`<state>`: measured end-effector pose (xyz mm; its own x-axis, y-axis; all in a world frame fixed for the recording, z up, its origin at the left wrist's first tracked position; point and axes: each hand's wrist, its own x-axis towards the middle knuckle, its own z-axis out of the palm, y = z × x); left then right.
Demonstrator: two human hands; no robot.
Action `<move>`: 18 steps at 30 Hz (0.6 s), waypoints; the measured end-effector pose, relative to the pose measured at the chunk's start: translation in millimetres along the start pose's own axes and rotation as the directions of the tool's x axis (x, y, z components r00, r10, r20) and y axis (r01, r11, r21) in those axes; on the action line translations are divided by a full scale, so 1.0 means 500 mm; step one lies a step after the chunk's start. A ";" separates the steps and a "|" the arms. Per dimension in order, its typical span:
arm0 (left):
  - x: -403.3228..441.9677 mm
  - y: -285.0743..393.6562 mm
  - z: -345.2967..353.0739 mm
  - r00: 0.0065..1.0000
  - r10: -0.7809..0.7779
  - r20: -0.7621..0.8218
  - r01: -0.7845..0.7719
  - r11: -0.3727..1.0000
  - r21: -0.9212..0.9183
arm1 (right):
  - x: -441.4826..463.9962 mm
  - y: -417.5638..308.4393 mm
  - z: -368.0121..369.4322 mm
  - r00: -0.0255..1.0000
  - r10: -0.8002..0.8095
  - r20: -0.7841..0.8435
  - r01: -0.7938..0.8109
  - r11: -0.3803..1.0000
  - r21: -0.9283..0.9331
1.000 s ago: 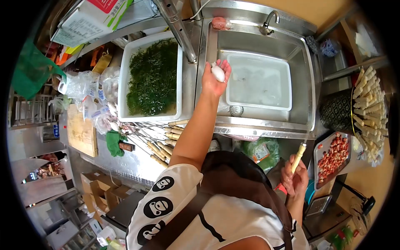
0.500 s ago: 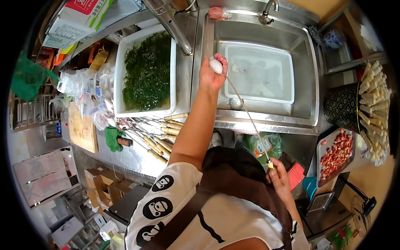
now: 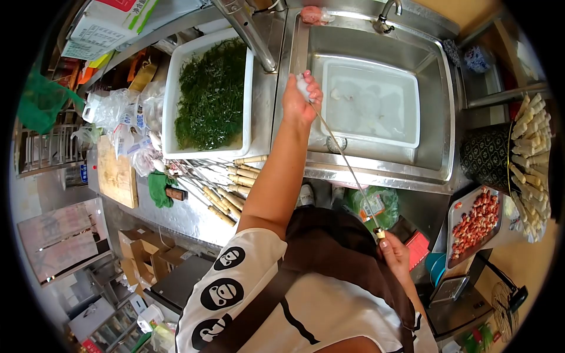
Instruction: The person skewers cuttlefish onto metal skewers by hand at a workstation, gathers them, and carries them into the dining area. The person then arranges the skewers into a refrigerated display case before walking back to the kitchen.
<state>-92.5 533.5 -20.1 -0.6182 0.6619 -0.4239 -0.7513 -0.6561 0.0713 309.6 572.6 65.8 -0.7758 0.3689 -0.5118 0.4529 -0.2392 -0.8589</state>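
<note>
Stretched over the sink's left edge, my left hand (image 3: 301, 101) is wrapped round a small white, soft-looking piece (image 3: 303, 87). A long metal skewer (image 3: 347, 162) runs from that hand down to the right, its tip hidden at the palm. My right hand (image 3: 393, 252) pinches the skewer's short light handle (image 3: 379, 233) near the apron. A white tub (image 3: 419, 112) in the sink holds cloudy water and a few pale pieces.
Green seaweed fills a white bin (image 3: 248, 112) at the left. Wooden-handled skewers (image 3: 226, 200) lie below it near a cutting board (image 3: 116, 176). Rightward are a tray of red pieces (image 3: 475, 220), a patterned holder (image 3: 485, 157) with light-handled sticks, and the faucet (image 3: 385, 17).
The skewer has come up from the right to meet my left hand, whose fingers have closed round the white piece. My right hand has shifted left and slightly down.
</note>
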 end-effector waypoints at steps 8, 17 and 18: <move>-0.012 -0.010 0.011 0.984 0.179 -0.020 -0.176 0.978 0.112 | 0.005 0.000 0.014 0.996 -0.076 -0.038 0.067 0.980 -0.190; -0.023 -0.017 0.020 0.942 0.333 0.036 -0.331 0.909 0.251 | 0.013 0.010 0.023 0.999 -0.002 -0.038 -0.007 0.975 -0.221; -0.022 -0.017 0.018 0.944 0.329 0.039 -0.330 0.920 0.213 | 0.017 0.021 0.024 0.999 -0.011 -0.046 0.003 0.983 -0.184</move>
<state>-81.5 534.9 -7.7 -0.8395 0.4227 -0.3414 -0.5365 -0.7444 0.3976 302.4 562.4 52.6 -0.7600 0.4122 -0.5026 0.5241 -0.0688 -0.8489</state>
